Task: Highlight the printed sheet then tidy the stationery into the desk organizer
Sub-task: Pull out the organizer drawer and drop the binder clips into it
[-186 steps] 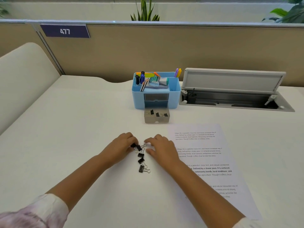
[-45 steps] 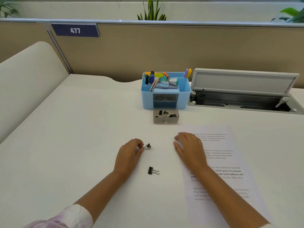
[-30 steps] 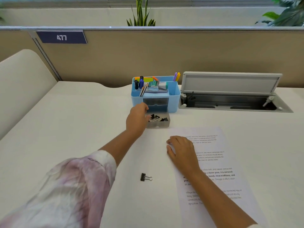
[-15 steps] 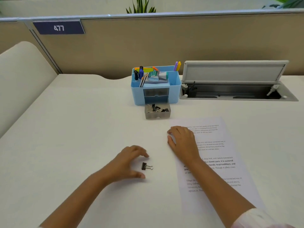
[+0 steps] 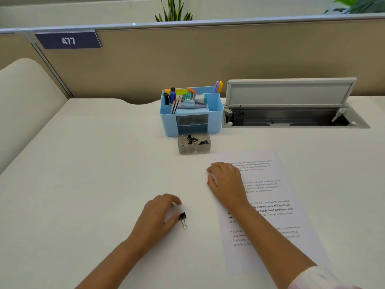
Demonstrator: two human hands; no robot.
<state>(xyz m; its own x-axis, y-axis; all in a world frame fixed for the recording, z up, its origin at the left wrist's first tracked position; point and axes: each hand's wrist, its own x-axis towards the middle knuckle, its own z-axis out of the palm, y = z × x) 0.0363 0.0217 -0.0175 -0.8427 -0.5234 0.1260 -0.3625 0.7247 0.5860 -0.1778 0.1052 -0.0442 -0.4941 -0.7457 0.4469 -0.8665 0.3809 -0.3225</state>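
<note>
On the desk (image 5: 93,163), well in front of the blue organizer (image 5: 214,113) and a little to its left, the left hand (image 5: 158,215) rests with its fingers loosely curled in an arch. The thumb tip touches the black body of the clip (image 5: 183,215), but the forefinger stands off it, so nothing is gripped yet. The clip lies flat, its wire loops pointing toward the person. It looks small, light and stiff, and on this smooth top it would likely skid if nudged; I judge the best hold to be a pinch across the black body, thumb against forefinger, since the wire loops swing and give poor purchase. Straight in front of the organizer, touching its base, the grey drawer (image 5: 194,148) sits pulled out, other clips heaped inside. Right of the drawer and nearer the person, the right hand (image 5: 226,181) lies palm down, fingers relaxed, on the left edge of the sheet (image 5: 287,197), holding nothing.
</note>
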